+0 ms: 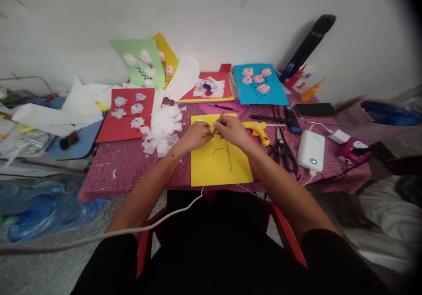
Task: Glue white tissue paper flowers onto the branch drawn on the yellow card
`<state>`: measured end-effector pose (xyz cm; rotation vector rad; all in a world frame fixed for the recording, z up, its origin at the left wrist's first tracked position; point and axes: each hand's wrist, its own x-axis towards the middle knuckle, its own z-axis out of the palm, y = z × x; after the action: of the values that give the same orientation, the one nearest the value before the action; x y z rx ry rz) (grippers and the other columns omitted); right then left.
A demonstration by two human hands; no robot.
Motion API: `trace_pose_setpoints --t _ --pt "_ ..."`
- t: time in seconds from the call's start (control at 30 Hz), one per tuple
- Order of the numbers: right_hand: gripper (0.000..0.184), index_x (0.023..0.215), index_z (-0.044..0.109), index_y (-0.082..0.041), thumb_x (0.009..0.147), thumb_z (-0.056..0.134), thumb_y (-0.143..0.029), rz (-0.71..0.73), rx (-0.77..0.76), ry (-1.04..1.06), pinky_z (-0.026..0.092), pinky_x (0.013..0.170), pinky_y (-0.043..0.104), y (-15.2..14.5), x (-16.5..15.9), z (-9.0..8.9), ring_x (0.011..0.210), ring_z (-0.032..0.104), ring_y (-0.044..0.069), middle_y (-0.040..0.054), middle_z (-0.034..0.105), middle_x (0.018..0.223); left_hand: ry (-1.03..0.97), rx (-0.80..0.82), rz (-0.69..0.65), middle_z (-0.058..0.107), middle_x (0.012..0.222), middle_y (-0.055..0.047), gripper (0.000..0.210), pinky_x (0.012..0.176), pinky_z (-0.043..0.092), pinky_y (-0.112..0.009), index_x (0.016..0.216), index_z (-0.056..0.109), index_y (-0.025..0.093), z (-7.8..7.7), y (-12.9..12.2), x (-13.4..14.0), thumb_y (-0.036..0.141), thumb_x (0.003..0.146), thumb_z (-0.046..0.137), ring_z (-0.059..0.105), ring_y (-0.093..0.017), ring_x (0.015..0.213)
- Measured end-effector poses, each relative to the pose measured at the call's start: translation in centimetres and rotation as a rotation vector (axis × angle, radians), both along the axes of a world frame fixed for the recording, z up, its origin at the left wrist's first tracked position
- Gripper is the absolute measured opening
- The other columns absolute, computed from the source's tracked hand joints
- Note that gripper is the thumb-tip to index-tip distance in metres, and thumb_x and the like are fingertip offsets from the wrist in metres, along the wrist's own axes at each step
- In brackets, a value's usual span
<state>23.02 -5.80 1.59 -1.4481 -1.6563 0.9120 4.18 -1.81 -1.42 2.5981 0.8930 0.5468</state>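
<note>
Yellow paper lies near the edge of the bench, lower-left bare; left hand and right hand pinch a brown strip.

Cards and gadgets are crowding the edges of the cloth-covered surface.
A green card with pale blossoms is standing by the wall, a blue card is showing pinkish blooms farther right, and a red card is lying at the left. A dark phone is resting toward the right end — a white power bank is sitting nearer the front, wired up. A blue plastic bottle is lying low at the left.
</note>
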Motion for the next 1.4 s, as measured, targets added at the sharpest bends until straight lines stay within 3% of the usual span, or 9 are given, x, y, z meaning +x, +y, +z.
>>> trace_pose_setpoints --t 0.5,0.67,0.87,1.13,1.4 --pt "0.022 0.073 0.059 -0.020 0.093 0.054 -0.029 0.043 0.111 -0.172 0.039 0.060 0.028 -0.7 -0.7 0.6 0.064 0.058 0.016 0.0033 0.067 0.070 0.037 0.045 0.014 0.070 0.092 -0.011 0.021 0.090 0.048 -0.039 0.082 0.080 0.017 -0.5 0.0 -0.5 0.024 0.089 0.061 0.065 -0.025 0.095" --pt "0.020 0.076 0.061 -0.019 0.094 0.054 -0.025 0.093 0.165 -0.341 0.033 0.060 0.029 -1.3 -1.1 1.4 0.066 0.057 0.017 0.0045 0.067 0.072 0.039 0.058 0.020 0.071 0.095 -0.012 0.021 0.095 0.048 -0.042 0.085 0.078 0.016 -0.3 -0.3 -0.8 0.017 0.087 0.057 0.065 -0.026 0.098" --pt "0.021 0.085 0.063 -0.019 0.098 0.051 -0.030 0.126 0.274 -0.559 0.028 0.062 0.031 -1.9 -2.3 1.5 0.065 0.054 0.019 0.0068 0.068 0.075 -0.059 0.028 0.130 0.071 0.117 -0.015 0.030 0.105 0.047 -0.045 0.097 0.076 0.014 0.8 -1.5 -2.0 0.007 0.081 0.052 0.063 -0.028 0.113" --pt "0.022 0.079 0.063 -0.019 0.096 0.053 -0.029 0.064 0.221 -0.496 0.028 0.061 0.031 -1.6 -2.0 2.0 0.066 0.056 0.019 0.0077 0.069 0.076 -0.219 -0.001 0.325 0.073 0.118 -0.010 0.022 0.108 0.046 -0.045 0.099 0.076 0.020 1.8 -4.6 -6.7 0.025 0.089 0.057 0.064 -0.026 0.115" --pt "0.024 0.069 0.055 -0.020 0.092 0.054 -0.025 0.025 0.243 -0.368 0.030 0.058 0.029 -2.0 -1.3 2.2 0.061 0.054 0.015 0.0030 0.064 0.069 -0.171 0.003 0.487 0.076 0.109 -0.008 0.021 0.101 0.051 -0.044 0.097 0.073 0.021 1.7 -6.5 -11.6 0.030 0.090 0.056 0.068 -0.025 0.107"
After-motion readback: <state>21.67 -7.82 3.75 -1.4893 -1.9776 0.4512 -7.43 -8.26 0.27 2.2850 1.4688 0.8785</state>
